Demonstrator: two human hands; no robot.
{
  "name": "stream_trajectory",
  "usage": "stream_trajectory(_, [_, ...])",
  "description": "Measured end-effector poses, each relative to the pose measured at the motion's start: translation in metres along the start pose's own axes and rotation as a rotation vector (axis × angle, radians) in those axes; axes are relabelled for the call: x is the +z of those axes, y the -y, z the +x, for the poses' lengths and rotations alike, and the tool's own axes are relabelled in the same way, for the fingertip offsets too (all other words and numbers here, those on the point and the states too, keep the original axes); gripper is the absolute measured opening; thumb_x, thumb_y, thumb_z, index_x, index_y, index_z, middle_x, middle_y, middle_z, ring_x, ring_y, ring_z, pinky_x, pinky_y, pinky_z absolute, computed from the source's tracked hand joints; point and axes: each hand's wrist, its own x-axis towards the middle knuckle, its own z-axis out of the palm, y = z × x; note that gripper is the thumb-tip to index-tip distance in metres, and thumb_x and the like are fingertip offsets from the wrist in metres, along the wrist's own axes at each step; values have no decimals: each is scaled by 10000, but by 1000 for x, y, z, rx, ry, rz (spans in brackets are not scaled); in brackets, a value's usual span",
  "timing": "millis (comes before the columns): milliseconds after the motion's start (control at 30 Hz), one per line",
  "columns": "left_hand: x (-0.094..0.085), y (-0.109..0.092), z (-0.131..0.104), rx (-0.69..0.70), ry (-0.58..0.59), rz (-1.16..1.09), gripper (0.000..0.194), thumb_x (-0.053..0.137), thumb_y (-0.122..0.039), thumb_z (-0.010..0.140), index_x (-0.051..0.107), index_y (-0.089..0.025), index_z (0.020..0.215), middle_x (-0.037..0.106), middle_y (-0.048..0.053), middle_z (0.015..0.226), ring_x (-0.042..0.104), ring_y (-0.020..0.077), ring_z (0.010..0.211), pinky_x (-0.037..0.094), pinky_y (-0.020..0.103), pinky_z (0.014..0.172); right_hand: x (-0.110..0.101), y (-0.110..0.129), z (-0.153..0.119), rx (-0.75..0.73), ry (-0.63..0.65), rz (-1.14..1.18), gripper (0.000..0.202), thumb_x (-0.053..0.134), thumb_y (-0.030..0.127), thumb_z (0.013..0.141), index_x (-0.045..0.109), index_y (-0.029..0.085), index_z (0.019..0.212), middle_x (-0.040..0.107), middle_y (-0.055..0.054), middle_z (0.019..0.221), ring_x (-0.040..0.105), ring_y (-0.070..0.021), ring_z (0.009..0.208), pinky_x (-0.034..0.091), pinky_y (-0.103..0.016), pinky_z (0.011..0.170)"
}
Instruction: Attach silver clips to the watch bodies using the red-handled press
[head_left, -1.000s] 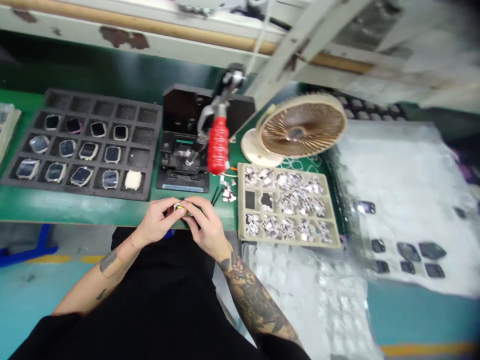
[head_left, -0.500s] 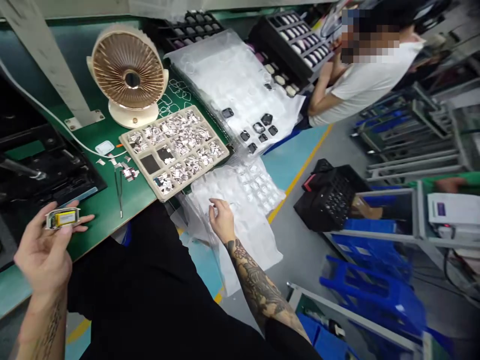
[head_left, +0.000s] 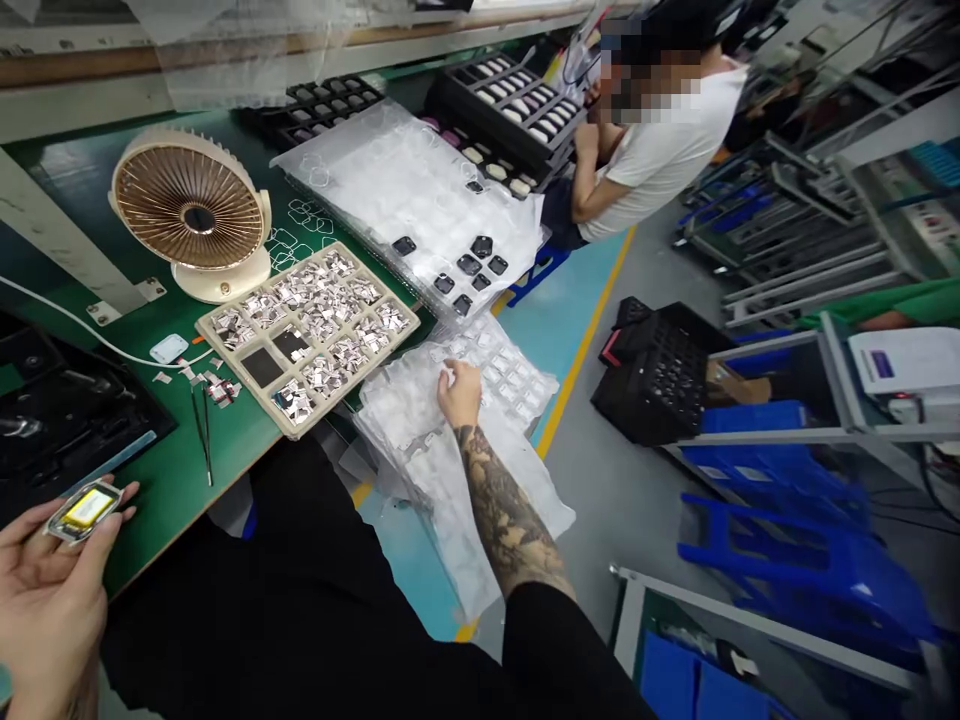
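A: Where is the small metal frame (head_left: 84, 510)?
B: Pinched in the left hand (head_left: 45, 590), over the bench's near edge.
A: The right hand (head_left: 459, 392)?
B: Fingers curled onto clear plastic trays (head_left: 465, 440) hanging off the bench (head_left: 161, 470), beside the beige parts tray (head_left: 311, 335) and fan (head_left: 191, 210).

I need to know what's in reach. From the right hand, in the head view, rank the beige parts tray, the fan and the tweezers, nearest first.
From the right hand, on the clear plastic sheets:
1. Beige parts tray, just to its left.
2. Tweezers, farther left on the green bench.
3. Fan, up and left, behind the tray.
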Motion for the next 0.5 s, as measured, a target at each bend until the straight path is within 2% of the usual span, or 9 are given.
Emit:
stream_trajectory(100, [2, -1, 0, 10, 3, -54, 576, 1003, -303, 677, 684, -325, 1156, 858, -25, 1092, 831, 419, 1121, 551, 768, 1164, -3, -13, 56, 21, 87, -23, 436, 618, 298, 992, 686, 128, 1388, 758, -195, 1311, 648, -297, 1238, 468, -380, 1108])
stream_trajectory(167, [2, 3, 0, 20, -14, -58, 597, 1016, -281, 668, 700, -321, 1174, 858, -30, 1076, 840, 408, 1094, 538, 775, 1171, 0, -17, 78, 35, 148, -31, 453, 708, 337, 955, 703, 143, 1364, 795, -172, 1232, 694, -276, 1171, 491, -340, 1043])
stream_trajectory(267, [2, 12, 0, 13, -77, -67, 610, 1028, -287, 671, 702, -247, 1185, 859, 29, 1043, 851, 411, 1039, 562, 762, 1139, 6, -17, 82, 50, 183, -36, 468, 698, 361, 968, 692, 144, 1382, 805, -169, 1224, 725, -263, 1144, 507, -326, 1013])
stream_trajectory(367, [2, 18, 0, 2, -74, -118, 634, 1028, -293, 695, 677, -181, 1211, 854, 95, 1073, 863, 373, 999, 630, 644, 1110, 7, -16, 74, 57, 187, -34, 469, 593, 338, 1027, 647, 117, 1437, 784, -189, 1284, 727, -261, 1151, 527, -353, 1048])
stream_trajectory(433, [2, 19, 1, -21, -41, -156, 628, 1027, -304, 706, 671, -177, 1208, 854, 110, 1098, 865, 356, 998, 647, 588, 1105, 2, -15, 72, 69, 188, -37, 446, 562, 347, 1069, 638, 104, 1436, 766, -190, 1300, 727, -253, 1140, 547, -393, 1077])
stream_trajectory(500, [1, 19, 0, -38, -10, -153, 620, 1031, -338, 698, 678, -211, 1192, 861, 95, 1093, 860, 374, 1015, 637, 618, 1111, -5, -12, 74, 83, 192, -41, 408, 622, 402, 1084, 662, 135, 1390, 744, -153, 1317, 726, -243, 1144, 584, -443, 1077])
